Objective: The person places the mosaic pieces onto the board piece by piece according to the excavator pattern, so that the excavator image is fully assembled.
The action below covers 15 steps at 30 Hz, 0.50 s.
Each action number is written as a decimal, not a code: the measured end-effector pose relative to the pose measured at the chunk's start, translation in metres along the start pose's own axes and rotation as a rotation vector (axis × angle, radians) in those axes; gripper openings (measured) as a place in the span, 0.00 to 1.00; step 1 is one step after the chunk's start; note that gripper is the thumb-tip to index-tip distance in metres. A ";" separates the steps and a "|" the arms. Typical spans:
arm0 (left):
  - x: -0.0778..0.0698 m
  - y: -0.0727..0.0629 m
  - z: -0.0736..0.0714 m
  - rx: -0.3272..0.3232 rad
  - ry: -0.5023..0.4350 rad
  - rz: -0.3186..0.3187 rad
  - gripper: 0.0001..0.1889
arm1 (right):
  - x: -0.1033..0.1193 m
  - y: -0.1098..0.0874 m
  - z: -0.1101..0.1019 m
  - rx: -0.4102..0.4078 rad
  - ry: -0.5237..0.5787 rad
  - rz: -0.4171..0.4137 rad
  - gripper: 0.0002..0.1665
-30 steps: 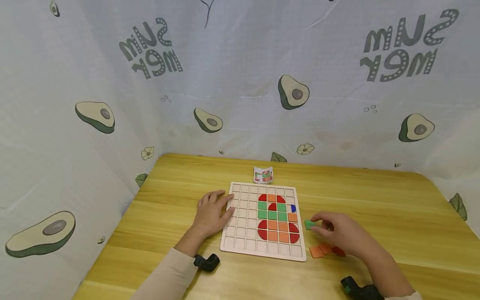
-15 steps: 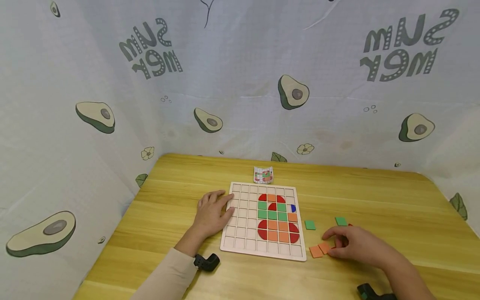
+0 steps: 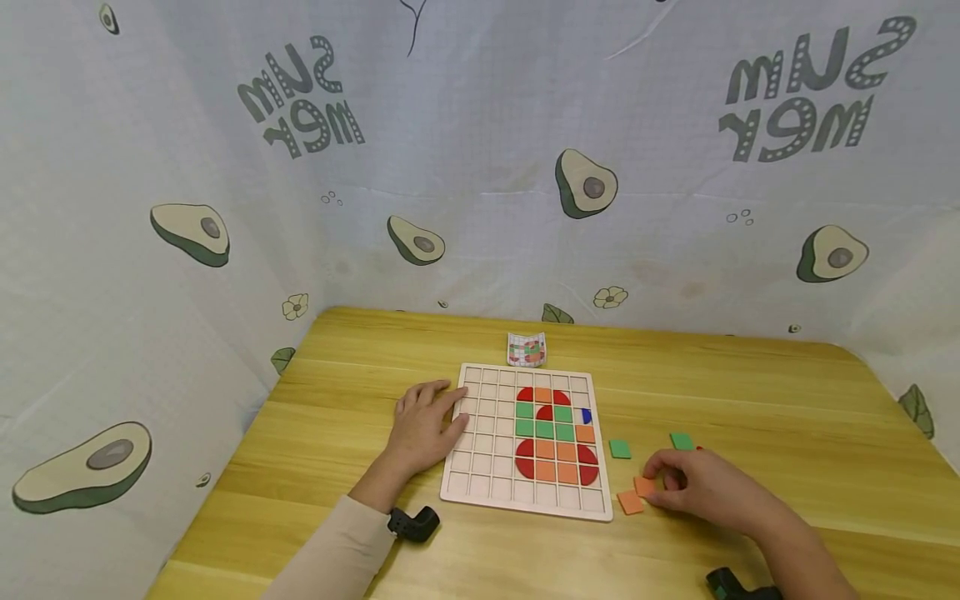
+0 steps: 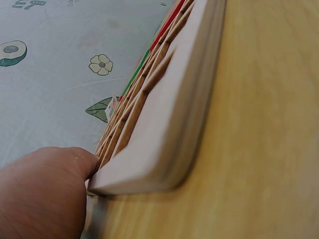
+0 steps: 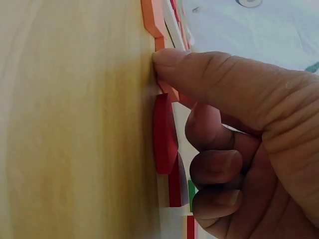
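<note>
A light wooden grid board (image 3: 525,508) lies on the table, its right half partly filled with red, green, orange and blue pieces. My left hand (image 3: 423,425) rests at its left edge, fingers spread; in the left wrist view the thumb (image 4: 75,162) touches a corner of the rim. To the right of the board, my right hand (image 3: 705,487) pinches an orange square tile (image 3: 642,486) between thumb and forefinger, low over the tabletop. A second orange tile (image 3: 630,502) lies just beside it. The right wrist view shows red curved pieces (image 5: 164,134) near the curled fingers.
Two green tiles, a nearer one (image 3: 619,449) and a farther one (image 3: 682,442), lie right of the board. A small curved pattern card (image 3: 527,350) stands behind the board. A printed cloth (image 3: 480,275) hangs behind the wooden table (image 3: 360,350).
My right hand has let go of a green tile, shifted right and nearer, and taken hold of an orange tile, nudging it slightly away and left. My left hand stays put.
</note>
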<state>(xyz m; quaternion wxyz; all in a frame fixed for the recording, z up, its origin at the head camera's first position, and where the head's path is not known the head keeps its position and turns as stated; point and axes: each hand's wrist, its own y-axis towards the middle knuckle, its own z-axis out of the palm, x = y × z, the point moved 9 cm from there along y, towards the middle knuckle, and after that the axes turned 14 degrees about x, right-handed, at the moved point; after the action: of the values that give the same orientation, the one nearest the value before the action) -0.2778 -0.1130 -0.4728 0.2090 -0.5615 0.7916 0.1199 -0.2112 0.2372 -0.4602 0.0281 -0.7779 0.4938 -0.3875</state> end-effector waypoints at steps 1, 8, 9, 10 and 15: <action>0.000 0.000 0.000 0.000 0.000 -0.001 0.24 | 0.001 0.000 0.000 -0.008 -0.011 -0.001 0.13; -0.001 0.000 0.000 0.000 0.004 0.002 0.24 | 0.004 0.001 -0.002 -0.050 -0.041 0.008 0.14; -0.001 0.001 0.000 0.000 0.004 0.002 0.24 | 0.004 0.001 -0.003 -0.056 -0.042 0.013 0.15; -0.001 0.001 0.000 0.000 0.003 0.002 0.24 | 0.005 0.001 -0.003 -0.062 -0.040 0.019 0.15; 0.000 0.000 0.000 -0.002 0.006 0.000 0.24 | 0.013 0.002 -0.006 -0.093 -0.063 0.036 0.16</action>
<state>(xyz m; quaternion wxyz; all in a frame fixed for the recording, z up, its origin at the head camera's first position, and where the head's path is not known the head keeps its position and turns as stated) -0.2778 -0.1127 -0.4727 0.2061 -0.5620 0.7922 0.1189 -0.2141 0.2278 -0.4491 0.0146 -0.7814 0.5239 -0.3388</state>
